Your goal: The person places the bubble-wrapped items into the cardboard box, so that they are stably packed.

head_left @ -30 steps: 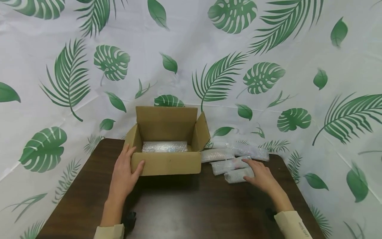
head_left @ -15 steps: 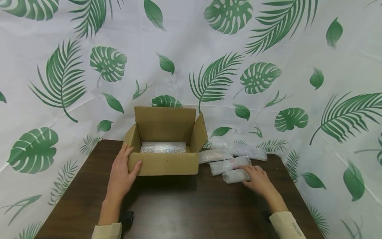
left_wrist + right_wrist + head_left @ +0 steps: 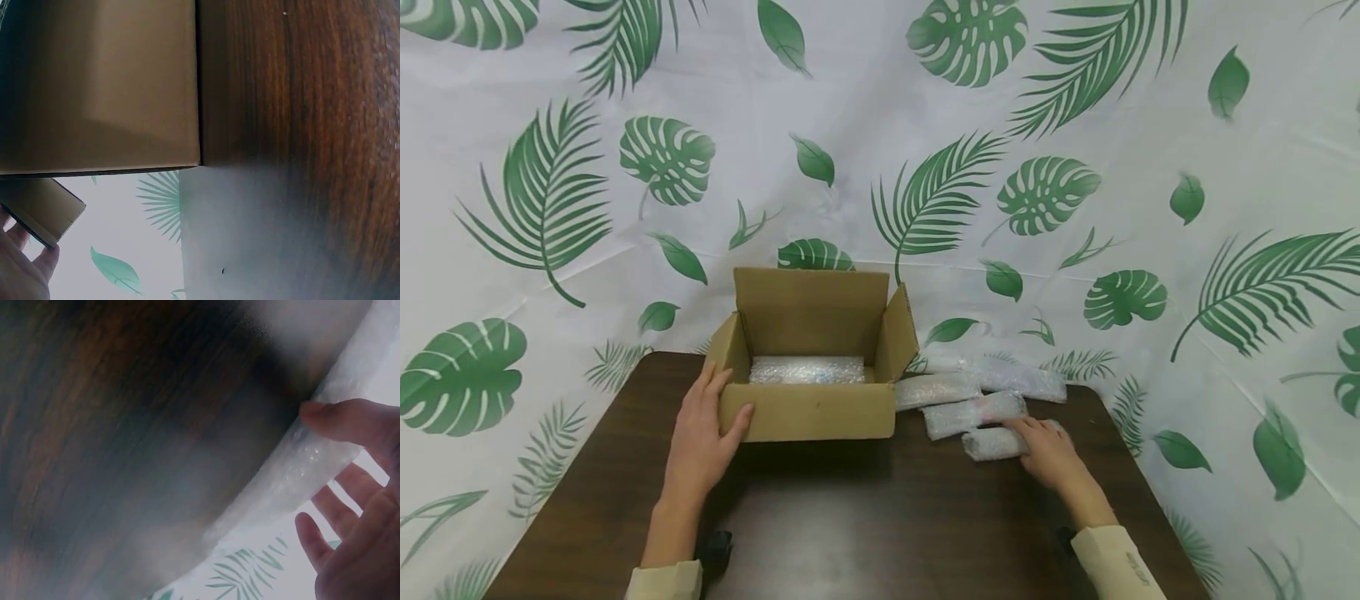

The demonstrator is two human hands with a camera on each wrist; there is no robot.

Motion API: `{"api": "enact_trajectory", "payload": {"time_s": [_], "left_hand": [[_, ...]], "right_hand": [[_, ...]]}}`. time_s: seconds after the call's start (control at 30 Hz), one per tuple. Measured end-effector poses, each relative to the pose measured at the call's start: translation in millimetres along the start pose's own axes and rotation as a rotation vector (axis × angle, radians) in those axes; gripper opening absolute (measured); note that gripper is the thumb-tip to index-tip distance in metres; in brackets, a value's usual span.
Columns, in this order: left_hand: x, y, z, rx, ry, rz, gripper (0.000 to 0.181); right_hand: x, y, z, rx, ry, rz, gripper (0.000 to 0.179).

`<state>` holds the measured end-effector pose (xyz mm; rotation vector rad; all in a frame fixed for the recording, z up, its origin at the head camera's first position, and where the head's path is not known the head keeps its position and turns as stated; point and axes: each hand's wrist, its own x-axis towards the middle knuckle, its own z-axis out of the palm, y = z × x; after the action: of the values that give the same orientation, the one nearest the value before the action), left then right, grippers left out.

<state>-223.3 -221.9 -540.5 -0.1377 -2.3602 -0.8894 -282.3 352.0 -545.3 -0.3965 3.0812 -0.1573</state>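
Note:
An open cardboard box (image 3: 808,414) stands on the table with its flaps up. My left hand (image 3: 695,435) holds its left front corner, thumb on the front panel and fingers along the left flap; the left wrist view shows that flap (image 3: 49,209) between thumb and fingers. Inside the box lies a bubble-wrapped package (image 3: 807,370). To the right, my right hand (image 3: 1054,454) grips the far right end of the nearest bubble-wrapped roll (image 3: 991,444). In the right wrist view the thumb lies along one side of the roll and the fingers curve behind it.
Several more bubble-wrapped packages lie right of the box, among them a flat one (image 3: 973,414) just behind the gripped roll and a long one (image 3: 1026,383) near the back edge. The dark wooden table (image 3: 842,525) meets a leaf-patterned backdrop (image 3: 850,200).
My right hand has come down onto the nearest roll and closed around its right end. The left hand keeps its hold on the box. The head view has turned slightly right.

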Motion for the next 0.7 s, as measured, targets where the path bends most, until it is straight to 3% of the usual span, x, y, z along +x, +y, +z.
{"api": "enact_trajectory", "payload": {"time_s": [0.27, 0.4, 0.7], "left_hand": [[-4.6, -3.2, 3.0, 0.014, 0.03, 0.01, 0.086], [-5.9, -2.9, 3.3, 0.037, 0.031, 0.011, 0.081], [-3.6, 1.1, -1.1, 0.049, 0.022, 0.008, 0.07]], "right_hand": [[0.7, 1, -2, 0.013, -0.043, 0.05, 0.053], [-1.1, 2, -5, 0.047, -0.057, 0.052, 0.052], [-7.0, -3, -32, 0.059, 0.054, -0.018, 0.047]]}}
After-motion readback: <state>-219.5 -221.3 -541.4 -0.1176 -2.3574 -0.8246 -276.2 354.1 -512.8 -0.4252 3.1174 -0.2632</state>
